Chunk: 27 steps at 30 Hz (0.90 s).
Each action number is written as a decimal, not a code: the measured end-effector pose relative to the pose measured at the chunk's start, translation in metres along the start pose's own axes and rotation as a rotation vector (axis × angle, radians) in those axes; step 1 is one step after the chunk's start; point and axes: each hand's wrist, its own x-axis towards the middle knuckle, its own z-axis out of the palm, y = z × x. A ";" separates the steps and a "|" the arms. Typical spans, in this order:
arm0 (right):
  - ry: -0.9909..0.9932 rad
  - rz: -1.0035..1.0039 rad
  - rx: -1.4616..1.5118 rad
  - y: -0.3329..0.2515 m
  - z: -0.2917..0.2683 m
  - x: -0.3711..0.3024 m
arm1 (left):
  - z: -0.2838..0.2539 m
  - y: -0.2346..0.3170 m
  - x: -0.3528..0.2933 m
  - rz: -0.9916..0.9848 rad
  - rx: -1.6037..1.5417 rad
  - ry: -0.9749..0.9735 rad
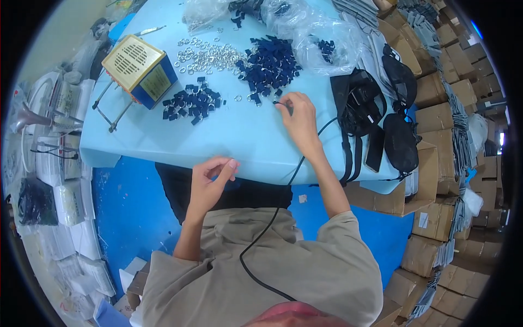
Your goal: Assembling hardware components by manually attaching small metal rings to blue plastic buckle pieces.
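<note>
My right hand [298, 117] reaches over the light blue tabletop, its thumb and fingers pinched on a small dark blue fabric tab [277, 102]. Just beyond lies a big heap of dark blue fabric tabs [271, 62], with metal glinting among them. Loose silver metal rings [210, 56] are spread to the left of that heap. Nearer me sits a smaller pile of dark tabs with rings [192, 103]; a single ring [238, 98] lies to its right. My left hand [211, 180] is at the table's front edge, fingers curled against the thumb; anything between them is hidden.
A gold and blue box-shaped device [140, 71] on metal legs stands at left. Clear plastic bags [327, 41] lie at the back. Black bags [359, 103] and a phone [375, 149] occupy the right side. A black cable [297, 169] crosses the table edge. Cardboard boxes [430, 196] are stacked at right.
</note>
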 end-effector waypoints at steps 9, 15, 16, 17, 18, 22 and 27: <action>-0.058 0.427 1.015 -0.084 0.007 -0.088 | 0.017 0.010 0.012 0.223 0.233 0.070; 0.071 0.407 0.985 -0.098 0.018 -0.118 | 0.012 -0.002 0.007 0.200 0.214 0.119; 0.072 0.414 0.983 -0.098 0.018 -0.120 | 0.012 -0.003 0.005 0.194 0.213 0.116; 0.069 0.407 0.974 -0.097 0.018 -0.122 | 0.012 -0.005 0.003 0.192 0.210 0.105; 0.065 0.398 0.965 -0.097 0.018 -0.122 | 0.012 -0.005 0.002 0.192 0.206 0.096; 0.047 0.382 0.905 -0.096 0.015 -0.124 | 0.014 -0.007 -0.004 0.190 0.199 0.101; 0.036 0.333 0.957 -0.094 0.013 -0.123 | 0.017 -0.007 -0.006 0.162 0.176 0.090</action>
